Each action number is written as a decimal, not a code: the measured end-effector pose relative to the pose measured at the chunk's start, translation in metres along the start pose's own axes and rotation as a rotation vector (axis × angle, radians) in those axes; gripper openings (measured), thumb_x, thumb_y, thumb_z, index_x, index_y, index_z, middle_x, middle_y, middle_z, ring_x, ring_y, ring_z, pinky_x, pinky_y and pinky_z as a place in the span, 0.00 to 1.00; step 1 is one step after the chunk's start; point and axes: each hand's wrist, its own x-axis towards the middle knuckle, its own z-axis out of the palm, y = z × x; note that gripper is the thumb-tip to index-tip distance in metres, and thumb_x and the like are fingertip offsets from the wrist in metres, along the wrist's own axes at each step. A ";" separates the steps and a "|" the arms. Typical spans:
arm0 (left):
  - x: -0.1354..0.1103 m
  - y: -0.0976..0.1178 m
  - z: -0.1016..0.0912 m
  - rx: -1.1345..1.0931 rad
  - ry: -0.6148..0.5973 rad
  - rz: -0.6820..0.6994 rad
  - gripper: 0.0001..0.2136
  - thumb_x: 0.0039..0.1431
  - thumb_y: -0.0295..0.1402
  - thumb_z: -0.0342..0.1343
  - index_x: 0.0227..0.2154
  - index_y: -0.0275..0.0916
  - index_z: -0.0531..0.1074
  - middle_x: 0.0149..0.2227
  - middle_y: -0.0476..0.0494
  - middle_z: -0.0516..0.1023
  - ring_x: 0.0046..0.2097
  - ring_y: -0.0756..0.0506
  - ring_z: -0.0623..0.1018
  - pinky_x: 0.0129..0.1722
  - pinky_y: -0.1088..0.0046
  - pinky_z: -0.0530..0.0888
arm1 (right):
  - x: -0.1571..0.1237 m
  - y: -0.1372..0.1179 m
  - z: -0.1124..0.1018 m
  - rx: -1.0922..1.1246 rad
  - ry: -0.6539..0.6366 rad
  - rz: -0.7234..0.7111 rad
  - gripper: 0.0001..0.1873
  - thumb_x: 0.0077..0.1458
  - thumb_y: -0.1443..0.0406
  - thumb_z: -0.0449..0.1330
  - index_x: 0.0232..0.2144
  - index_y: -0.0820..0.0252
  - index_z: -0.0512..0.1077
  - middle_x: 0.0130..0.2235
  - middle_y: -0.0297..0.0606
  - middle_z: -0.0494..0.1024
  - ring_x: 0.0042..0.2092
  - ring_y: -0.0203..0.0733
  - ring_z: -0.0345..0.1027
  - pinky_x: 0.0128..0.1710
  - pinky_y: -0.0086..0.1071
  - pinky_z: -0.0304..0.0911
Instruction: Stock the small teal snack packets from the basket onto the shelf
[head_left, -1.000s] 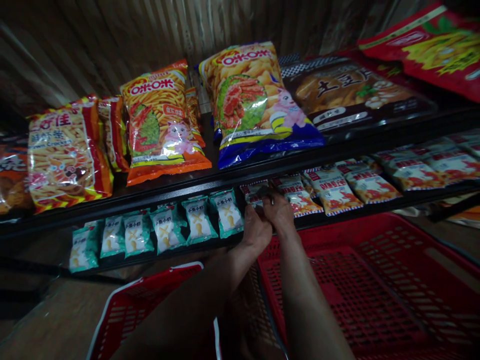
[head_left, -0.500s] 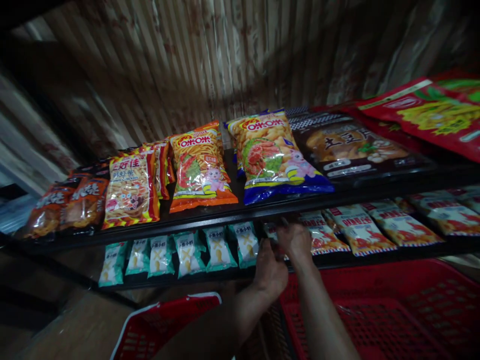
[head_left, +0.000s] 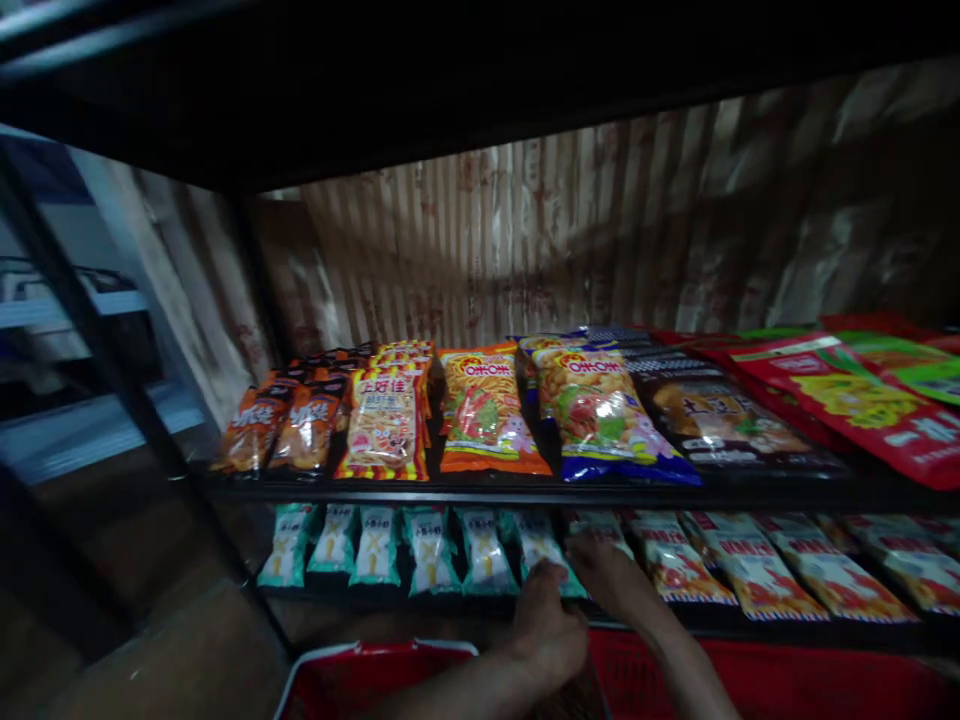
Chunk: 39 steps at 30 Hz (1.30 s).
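Observation:
On the lower shelf, my right hand (head_left: 609, 577) has its fingers curled at the left front of a white-and-orange snack packet (head_left: 606, 527), partly covering it. Just left of it and lower, my left hand (head_left: 549, 622) is closed at the shelf's front edge; whatever its fingers may hold is hidden. Behind the left hand, the rightmost teal-and-white snack packet (head_left: 537, 538) leans in its row, overlapped by the fingertips. More teal packets (head_left: 429, 552) line up to the left, and similar white-and-orange packets (head_left: 757, 570) continue to the right.
Above, the upper shelf (head_left: 480, 492) carries orange snack bags (head_left: 482, 410), blue-edged bags (head_left: 600, 410), a dark potato-chip bag (head_left: 720, 415) and red bags (head_left: 847, 390). Red baskets (head_left: 750, 670) stand below. A black post (head_left: 161, 440) rises at left, with another dark shelf overhead.
The camera view has tilted up and turned left, bringing the overhead shelf and left post into sight. My hands stay close together by the same packets; the left is now slightly lower.

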 end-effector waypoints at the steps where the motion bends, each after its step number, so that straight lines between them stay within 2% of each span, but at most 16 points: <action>1: -0.008 0.005 -0.011 0.001 0.015 0.018 0.23 0.47 0.22 0.50 0.47 0.43 0.72 0.54 0.42 0.72 0.56 0.42 0.70 0.59 0.66 0.65 | -0.008 -0.010 -0.004 -0.026 -0.064 -0.014 0.18 0.53 0.69 0.45 0.29 0.59 0.76 0.32 0.47 0.81 0.38 0.52 0.76 0.35 0.36 0.64; 4: -0.039 0.018 -0.051 0.012 0.100 0.107 0.21 0.49 0.22 0.48 0.45 0.40 0.73 0.57 0.40 0.68 0.59 0.43 0.68 0.60 0.66 0.64 | -0.038 -0.046 -0.011 0.039 -0.187 -0.145 0.13 0.48 0.67 0.50 0.26 0.58 0.75 0.31 0.46 0.81 0.35 0.52 0.75 0.33 0.36 0.64; 6: -0.062 0.024 -0.083 0.018 0.184 0.189 0.20 0.50 0.22 0.47 0.46 0.37 0.73 0.59 0.38 0.67 0.61 0.44 0.64 0.62 0.64 0.61 | -0.062 -0.074 -0.011 0.184 -0.270 -0.223 0.13 0.48 0.65 0.50 0.27 0.56 0.75 0.33 0.44 0.81 0.36 0.50 0.75 0.35 0.35 0.65; 8: -0.082 0.025 -0.117 0.029 0.241 0.228 0.20 0.51 0.21 0.46 0.46 0.36 0.72 0.60 0.35 0.65 0.62 0.44 0.63 0.63 0.63 0.61 | -0.083 -0.106 -0.009 0.321 -0.227 -0.225 0.15 0.50 0.62 0.49 0.31 0.55 0.76 0.38 0.43 0.81 0.42 0.49 0.75 0.42 0.36 0.66; 11: -0.100 0.023 -0.166 0.029 0.365 0.256 0.20 0.52 0.21 0.44 0.47 0.34 0.71 0.63 0.34 0.60 0.64 0.44 0.60 0.63 0.63 0.60 | -0.097 -0.163 -0.008 0.438 -0.005 -0.129 0.20 0.53 0.53 0.49 0.38 0.56 0.75 0.43 0.45 0.80 0.46 0.51 0.73 0.48 0.40 0.66; 13: -0.102 0.023 -0.196 0.024 0.446 0.312 0.21 0.54 0.22 0.44 0.51 0.33 0.67 0.65 0.36 0.55 0.65 0.45 0.57 0.64 0.64 0.58 | -0.090 -0.203 -0.011 0.512 0.124 -0.150 0.23 0.53 0.50 0.51 0.43 0.57 0.73 0.48 0.46 0.77 0.51 0.50 0.70 0.53 0.42 0.62; 15: -0.097 0.024 -0.223 0.016 0.540 0.283 0.23 0.56 0.24 0.44 0.56 0.32 0.61 0.65 0.35 0.54 0.67 0.44 0.51 0.65 0.63 0.54 | -0.072 -0.240 -0.016 0.594 0.248 -0.182 0.29 0.54 0.49 0.51 0.51 0.61 0.67 0.54 0.49 0.72 0.55 0.48 0.66 0.55 0.43 0.60; 17: -0.086 0.026 -0.245 0.048 0.538 0.240 0.25 0.58 0.27 0.43 0.60 0.29 0.56 0.65 0.32 0.52 0.67 0.44 0.49 0.66 0.63 0.51 | -0.047 -0.268 -0.022 0.638 0.323 -0.189 0.36 0.54 0.47 0.50 0.58 0.64 0.58 0.60 0.52 0.63 0.60 0.47 0.59 0.59 0.42 0.55; 19: -0.072 0.030 -0.261 0.116 0.506 0.227 0.28 0.58 0.28 0.43 0.61 0.26 0.51 0.66 0.30 0.48 0.68 0.42 0.45 0.66 0.62 0.49 | -0.020 -0.286 -0.026 0.591 0.360 -0.156 0.41 0.54 0.46 0.49 0.62 0.66 0.51 0.64 0.53 0.55 0.64 0.48 0.50 0.62 0.44 0.49; 21: -0.057 0.034 -0.270 0.158 0.482 0.218 0.29 0.58 0.29 0.43 0.62 0.22 0.48 0.66 0.27 0.48 0.68 0.41 0.46 0.66 0.62 0.48 | 0.005 -0.294 -0.030 0.514 0.390 -0.124 0.45 0.53 0.44 0.48 0.62 0.70 0.50 0.65 0.55 0.52 0.65 0.50 0.46 0.63 0.45 0.44; 24: -0.035 0.038 -0.272 0.172 0.507 0.183 0.29 0.59 0.29 0.42 0.62 0.21 0.48 0.65 0.24 0.48 0.67 0.39 0.46 0.66 0.61 0.49 | 0.034 -0.295 -0.034 0.466 0.416 -0.074 0.48 0.51 0.44 0.49 0.62 0.76 0.50 0.64 0.59 0.52 0.66 0.53 0.45 0.64 0.45 0.40; 27: -0.015 0.038 -0.267 0.148 0.567 0.169 0.29 0.58 0.30 0.43 0.62 0.26 0.48 0.65 0.27 0.51 0.67 0.38 0.47 0.65 0.58 0.49 | 0.051 -0.292 -0.038 0.490 0.375 -0.010 0.46 0.51 0.45 0.50 0.62 0.72 0.50 0.64 0.56 0.53 0.66 0.53 0.46 0.64 0.46 0.41; 34: 0.004 0.034 -0.262 0.134 0.607 0.100 0.29 0.57 0.30 0.44 0.62 0.25 0.49 0.63 0.25 0.55 0.66 0.38 0.53 0.64 0.59 0.53 | 0.061 -0.295 -0.040 0.473 0.263 0.044 0.42 0.54 0.47 0.50 0.64 0.63 0.50 0.58 0.50 0.66 0.58 0.52 0.62 0.58 0.44 0.55; 37: 0.005 0.033 -0.261 0.127 0.603 0.118 0.30 0.57 0.30 0.44 0.62 0.21 0.49 0.63 0.24 0.55 0.65 0.38 0.56 0.64 0.61 0.54 | 0.063 -0.293 -0.035 0.475 0.282 0.019 0.43 0.54 0.46 0.49 0.64 0.64 0.47 0.57 0.51 0.68 0.57 0.51 0.63 0.56 0.41 0.56; 39: 0.006 0.033 -0.259 0.103 0.609 0.136 0.30 0.56 0.29 0.45 0.62 0.22 0.49 0.63 0.25 0.56 0.65 0.39 0.57 0.63 0.62 0.55 | 0.065 -0.290 -0.031 0.477 0.315 -0.005 0.44 0.54 0.46 0.48 0.65 0.65 0.46 0.57 0.52 0.67 0.57 0.51 0.63 0.55 0.42 0.56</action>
